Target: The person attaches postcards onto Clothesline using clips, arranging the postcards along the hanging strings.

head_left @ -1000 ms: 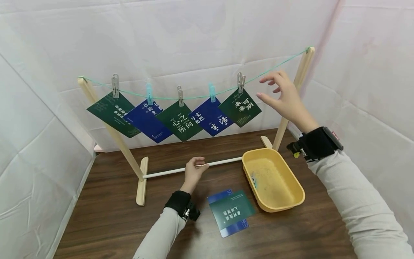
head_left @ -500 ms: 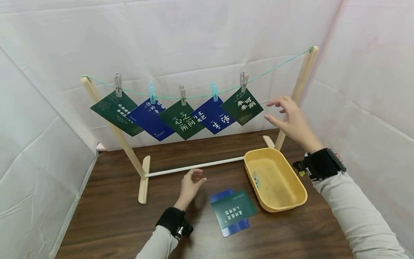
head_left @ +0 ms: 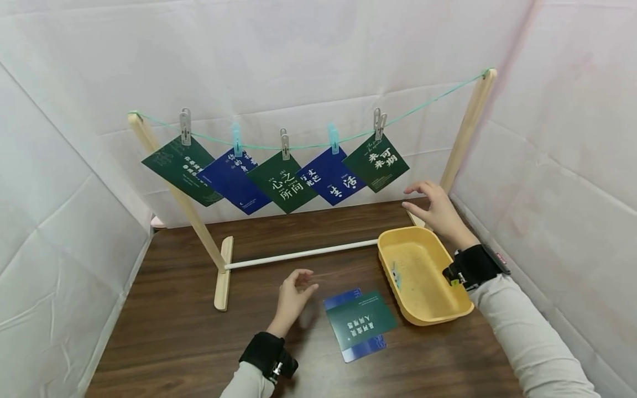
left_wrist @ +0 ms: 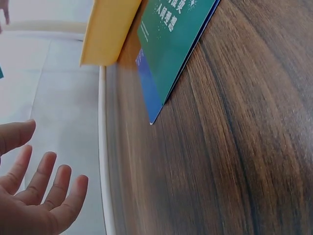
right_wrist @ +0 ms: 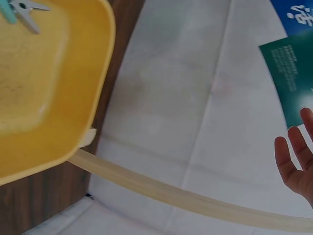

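Observation:
My left hand (head_left: 293,301), fingers loosely bent, hovers over the table left of a small stack of cards (head_left: 360,320), a green one lying across blue. My right hand (head_left: 438,213) is in the air above the back of the yellow basket (head_left: 423,318), below and right of the last hanging green card (head_left: 376,163); it holds nothing. Inside the basket lie a grey clothespin (right_wrist: 30,14) and a light blue clothespin (right_wrist: 7,11). Several green and blue cards hang from the green string (head_left: 428,105), each under a clothespin such as the grey one (head_left: 285,145) in the middle.
Wooden posts (head_left: 470,124) hold up the string at both ends, and a white rod (head_left: 303,254) joins their feet low over the brown table (head_left: 164,326). White cloth (head_left: 308,50) encloses the back and sides.
My right hand has come down from beside the string toward the basket. My left hand has drawn back from the white rod toward me. The hanging cards stay on the string.

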Available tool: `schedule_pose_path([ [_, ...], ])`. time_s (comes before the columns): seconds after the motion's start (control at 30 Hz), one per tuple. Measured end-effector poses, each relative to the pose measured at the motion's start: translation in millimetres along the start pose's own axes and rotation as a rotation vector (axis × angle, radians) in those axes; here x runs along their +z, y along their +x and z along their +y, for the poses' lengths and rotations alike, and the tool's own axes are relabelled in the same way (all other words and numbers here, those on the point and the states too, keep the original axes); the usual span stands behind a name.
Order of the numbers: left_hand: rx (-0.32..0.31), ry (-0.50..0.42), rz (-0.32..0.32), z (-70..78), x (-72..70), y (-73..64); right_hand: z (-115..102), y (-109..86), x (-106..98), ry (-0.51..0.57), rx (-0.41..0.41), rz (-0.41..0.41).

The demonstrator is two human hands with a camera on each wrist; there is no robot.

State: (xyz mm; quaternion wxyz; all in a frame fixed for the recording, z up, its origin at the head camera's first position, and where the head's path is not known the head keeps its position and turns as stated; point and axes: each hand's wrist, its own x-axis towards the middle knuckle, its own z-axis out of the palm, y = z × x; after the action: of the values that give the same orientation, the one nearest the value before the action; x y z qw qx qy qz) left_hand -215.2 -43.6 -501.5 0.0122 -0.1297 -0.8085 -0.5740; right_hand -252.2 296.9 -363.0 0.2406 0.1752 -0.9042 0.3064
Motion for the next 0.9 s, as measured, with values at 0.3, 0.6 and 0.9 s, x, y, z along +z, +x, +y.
schedule_pose_path([
  [0.3, 0.026, -0.012, -0.036, 2.4, -0.9, -11.1, 31.5, -14.6, 26.9, 0.002, 0.058, -0.166],
  [0.6, 0.017, -0.017, -0.039, -2.1, -0.6, -17.9, 55.4, -33.6, 50.6, -0.052, 0.141, -0.490],
  [0.9, -0.007, -0.017, -0.035, -9.0, -1.5, -22.6, 41.9, -45.9, 70.9, -0.145, 0.309, -0.842],
])
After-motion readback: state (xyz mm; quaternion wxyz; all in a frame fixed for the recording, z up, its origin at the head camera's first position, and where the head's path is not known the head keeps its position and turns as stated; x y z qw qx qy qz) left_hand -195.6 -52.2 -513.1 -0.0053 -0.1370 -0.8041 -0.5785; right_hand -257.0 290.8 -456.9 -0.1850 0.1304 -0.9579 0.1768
